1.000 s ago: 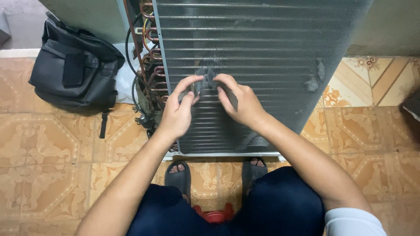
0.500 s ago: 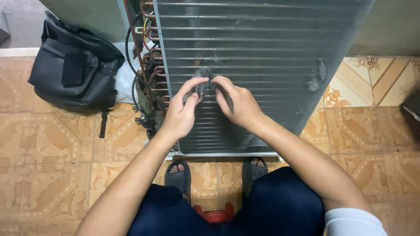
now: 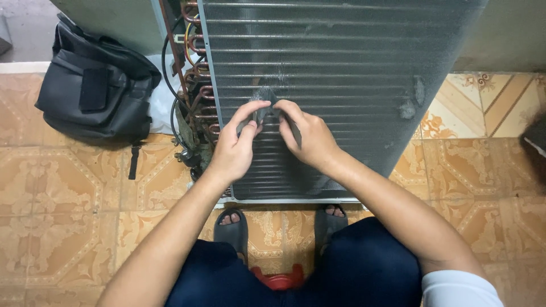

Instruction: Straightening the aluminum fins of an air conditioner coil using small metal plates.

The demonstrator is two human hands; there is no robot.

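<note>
Both hands have crept slightly up the condenser coil (image 3: 341, 85) since half a second ago, and the small grey tool (image 3: 263, 112) between them now sits just below a scuffed, dusty patch of bent fins (image 3: 272, 91). That tool is pinched from both sides: the left hand (image 3: 234, 149) grips it with thumb and curled fingers from the left, and the right hand (image 3: 307, 139) closes on it with thumb and forefinger from the right, so both hands are clamped on the same piece. What kind of tool it is cannot be told, since the fingers hide most of it.

On the coil, the tool lies left of centre and about halfway down the visible face. This coil is a wide metal panel of fine, tightly packed grey fins, crossed by horizontal tubes and coated in dust; two more crushed spots (image 3: 412, 101) show toward its right edge. Along the coil's left edge run looped copper tubes (image 3: 196, 74) and black and yellow wires. Left of the coil slumps a black fabric bag (image 3: 96, 91) on patterned orange floor tiles (image 3: 68, 227). Below the coil's bottom edge rest two feet in grey sandals (image 3: 232, 224), with dark blue trousers nearer the camera.
</note>
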